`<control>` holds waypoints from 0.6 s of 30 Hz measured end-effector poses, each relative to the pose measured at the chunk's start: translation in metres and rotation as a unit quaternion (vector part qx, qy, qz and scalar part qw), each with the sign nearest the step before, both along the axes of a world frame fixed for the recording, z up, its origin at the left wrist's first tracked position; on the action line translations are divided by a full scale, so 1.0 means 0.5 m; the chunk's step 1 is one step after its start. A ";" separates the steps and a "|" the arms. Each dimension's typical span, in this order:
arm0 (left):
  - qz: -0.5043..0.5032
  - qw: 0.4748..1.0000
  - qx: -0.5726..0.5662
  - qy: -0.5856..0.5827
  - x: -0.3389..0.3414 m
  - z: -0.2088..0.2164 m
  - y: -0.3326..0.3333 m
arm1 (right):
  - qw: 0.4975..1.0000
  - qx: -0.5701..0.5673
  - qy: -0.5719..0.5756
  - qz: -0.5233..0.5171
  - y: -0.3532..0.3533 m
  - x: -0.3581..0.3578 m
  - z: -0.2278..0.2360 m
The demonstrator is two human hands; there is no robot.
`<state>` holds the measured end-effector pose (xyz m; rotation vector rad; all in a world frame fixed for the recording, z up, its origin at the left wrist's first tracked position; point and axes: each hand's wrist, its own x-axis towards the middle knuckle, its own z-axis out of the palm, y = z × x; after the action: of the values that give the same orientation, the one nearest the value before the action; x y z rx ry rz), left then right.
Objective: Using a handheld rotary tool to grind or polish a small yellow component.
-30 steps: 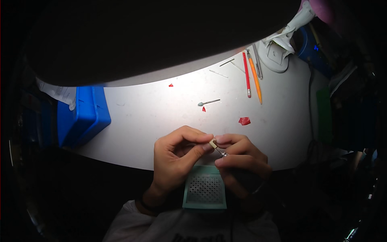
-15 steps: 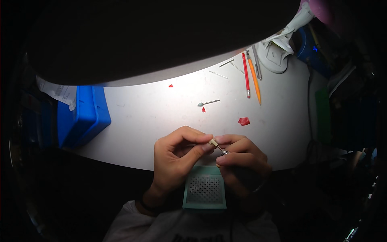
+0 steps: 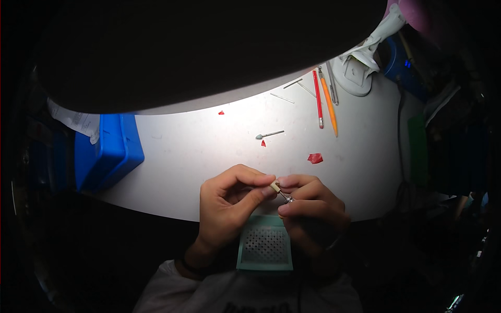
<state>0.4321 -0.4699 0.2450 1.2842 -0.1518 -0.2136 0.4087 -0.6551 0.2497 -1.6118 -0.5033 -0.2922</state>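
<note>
Over the table's near edge, my left hand (image 3: 227,201) pinches a small beige piece (image 3: 275,185) between thumb and forefinger. My right hand (image 3: 315,206) is closed round a rotary handpiece (image 3: 289,199), whose thin metal bit points up and left and meets the beige piece. Most of the handpiece's body is hidden in the right hand's fingers and in shadow. Both hands are close together, the right fingertips beside the piece. Below them, a green tray (image 3: 241,261) with a perforated metal plate (image 3: 265,244) lies near my body.
On the white table (image 3: 182,172) are a grinding-stone bit (image 3: 269,134), red scraps (image 3: 315,158), thin rods (image 3: 282,98), a red pencil (image 3: 318,99) and an orange pencil-like tool (image 3: 329,104). A blue bin (image 3: 122,138) stands left, a white lamp base (image 3: 355,73) far right. A dark shade (image 3: 209,52) overhangs the back.
Hardly anything differs. The bit and the right fingers have shifted very slightly against the beige piece, while the left hand keeps its pinch.
</note>
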 end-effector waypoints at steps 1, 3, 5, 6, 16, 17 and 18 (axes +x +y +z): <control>0.001 1.000 -0.001 0.000 -0.002 0.000 0.001 | 1.000 -0.010 -0.003 0.005 0.001 -0.001 0.001; 0.002 1.000 0.002 0.004 -0.003 0.002 0.002 | 1.000 0.000 0.004 0.003 0.002 -0.003 0.003; -0.001 1.000 0.005 0.006 -0.001 0.003 0.000 | 1.000 0.008 0.010 -0.002 0.002 -0.003 0.004; 0.000 1.000 0.004 0.003 -0.001 0.002 0.000 | 1.000 -0.003 0.008 0.002 0.000 -0.003 0.003; -0.024 0.999 0.000 0.022 -0.004 -0.002 0.003 | 0.992 0.018 0.034 -0.122 0.014 -0.017 -0.010; -0.025 0.999 0.000 0.022 -0.003 -0.001 0.003 | 0.991 -0.004 0.039 -0.128 0.015 -0.015 0.004; -0.029 0.999 -0.005 0.014 -0.003 0.002 0.003 | 0.991 -0.004 0.039 -0.128 0.016 -0.011 0.003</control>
<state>0.4307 -0.4683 0.2457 1.2668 -0.1655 -0.2800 0.4031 -0.6470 0.2514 -1.6910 -0.2368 -0.4172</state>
